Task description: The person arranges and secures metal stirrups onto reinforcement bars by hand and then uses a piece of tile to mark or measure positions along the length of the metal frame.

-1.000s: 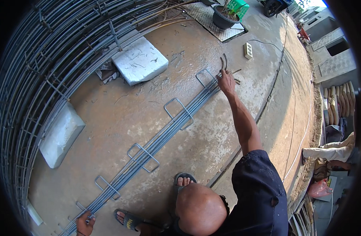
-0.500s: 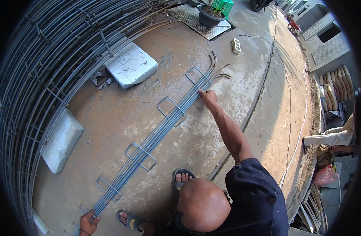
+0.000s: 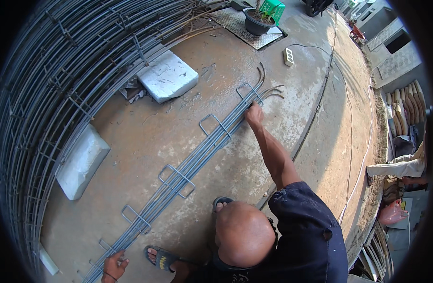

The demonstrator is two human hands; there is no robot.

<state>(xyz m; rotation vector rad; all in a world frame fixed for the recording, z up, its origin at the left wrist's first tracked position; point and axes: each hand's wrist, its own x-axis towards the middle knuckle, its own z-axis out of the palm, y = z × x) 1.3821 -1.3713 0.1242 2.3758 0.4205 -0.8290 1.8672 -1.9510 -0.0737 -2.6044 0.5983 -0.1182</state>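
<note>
A long bundle of thin grey steel bars (image 3: 204, 152) runs diagonally over the concrete, its far ends bent into hooks. Several rectangular wire stirrups (image 3: 177, 181) are spaced around it. Near the hooked end, just short of the farthest stirrup (image 3: 249, 93), my right hand (image 3: 254, 114) has its fingers closed on the bars; the fingertips are partly hidden. At the lower left my left hand (image 3: 114, 268) is beside the bundle's near end, thumb and fingers apart, and whether it touches a bar I cannot tell.
Tall stacked steel reinforcement cages (image 3: 51, 94) fill the left side. Two white foam-like blocks (image 3: 168, 78) lie beside them. Farther off are a potted plant (image 3: 259, 23) and a hollow block (image 3: 288, 57). Another person's leg (image 3: 395, 167) shows at right, near a pink bag (image 3: 392, 212).
My left hand has loosened from the bars and its fingers have spread. My right hand keeps its hold near the far end. The whole view has shifted slightly.
</note>
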